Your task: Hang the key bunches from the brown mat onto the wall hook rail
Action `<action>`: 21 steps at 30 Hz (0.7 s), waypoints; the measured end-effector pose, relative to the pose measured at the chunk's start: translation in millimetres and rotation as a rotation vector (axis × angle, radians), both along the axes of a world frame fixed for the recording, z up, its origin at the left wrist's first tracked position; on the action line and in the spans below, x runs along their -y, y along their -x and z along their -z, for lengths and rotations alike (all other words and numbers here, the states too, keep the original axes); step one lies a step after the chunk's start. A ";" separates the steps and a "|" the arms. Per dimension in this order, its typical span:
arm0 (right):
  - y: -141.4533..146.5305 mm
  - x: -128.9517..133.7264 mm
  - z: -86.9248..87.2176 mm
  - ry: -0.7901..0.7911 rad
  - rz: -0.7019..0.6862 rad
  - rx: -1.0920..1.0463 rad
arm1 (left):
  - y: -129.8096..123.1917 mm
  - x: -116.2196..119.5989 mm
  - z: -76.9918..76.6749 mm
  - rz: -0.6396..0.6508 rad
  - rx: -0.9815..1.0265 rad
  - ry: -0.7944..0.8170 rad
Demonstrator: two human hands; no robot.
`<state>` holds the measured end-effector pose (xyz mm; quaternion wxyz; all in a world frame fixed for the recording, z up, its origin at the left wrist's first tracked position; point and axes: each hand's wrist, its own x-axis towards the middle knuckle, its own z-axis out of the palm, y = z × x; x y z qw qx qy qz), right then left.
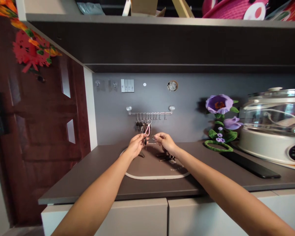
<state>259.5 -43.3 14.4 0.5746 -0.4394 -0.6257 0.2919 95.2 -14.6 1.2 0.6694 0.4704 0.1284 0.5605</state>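
Observation:
A metal hook rail (151, 113) is fixed to the grey wall, and several keys (140, 125) hang from its left and middle hooks. Just below them my left hand (137, 144) is closed on a bunch of keys with a ring and a pink strap (147, 129). To its right, my right hand (165, 141) pinches a small metal ring (154, 137), a short gap away from the left fingers. More dark keys (171, 158) lie on the brown mat (152, 167), partly hidden behind my right wrist.
Purple artificial flowers (219, 105), a black phone-like slab (251, 165) and a white appliance with a clear lid (272, 127) stand or lie on the right of the counter (88, 177). A shelf (162, 21) overhangs the counter. A brown door (44, 131) is at left.

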 end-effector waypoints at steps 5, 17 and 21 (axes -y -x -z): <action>1.9 -14.1 -22.8 -0.044 0.042 -0.114 | -0.9 4.0 -3.2 0.020 -0.009 -0.001; 19.4 -74.3 -59.0 -0.149 0.217 -0.320 | -2.2 -1.6 -1.4 0.004 -0.004 0.027; 21.7 -90.8 -62.4 -0.168 0.228 -0.260 | -2.3 -2.5 -1.9 0.001 -0.003 0.034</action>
